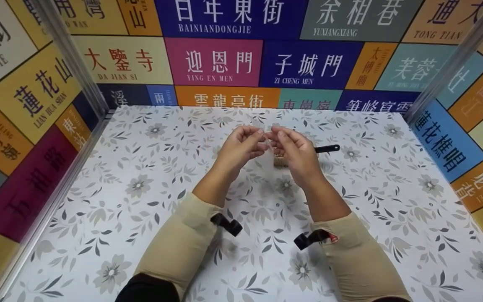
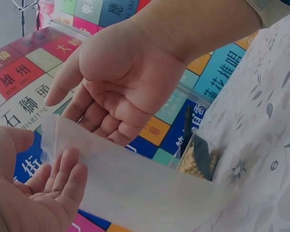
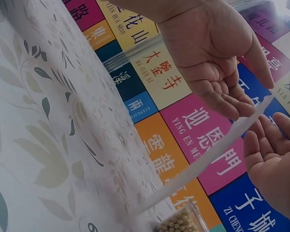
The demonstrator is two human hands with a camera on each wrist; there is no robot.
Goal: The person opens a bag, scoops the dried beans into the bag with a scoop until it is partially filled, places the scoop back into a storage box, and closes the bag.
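A translucent zip-lock bag (image 2: 135, 179) hangs upright between the two hands, its zip edge on top. My left hand (image 1: 243, 144) pinches one side of the bag's mouth. In the left wrist view its fingertips (image 2: 70, 169) lie against the plastic. Facing it, my right hand (image 1: 296, 149) pinches the other side. In the right wrist view the bag (image 3: 208, 157) shows as a thin strip, seen nearly edge-on. Behind the right hand stands a clear box of round beige beans (image 2: 191, 159), partly hidden in the head view. A black handle (image 1: 328, 148) sticks out of it.
A white floral cloth (image 1: 141, 235) covers the table. Panels printed with colourful signs (image 1: 220, 63) wall in the back and both sides. Metal posts (image 1: 80, 79) stand at the corners. Each wrist carries a black strap camera (image 1: 227, 224).
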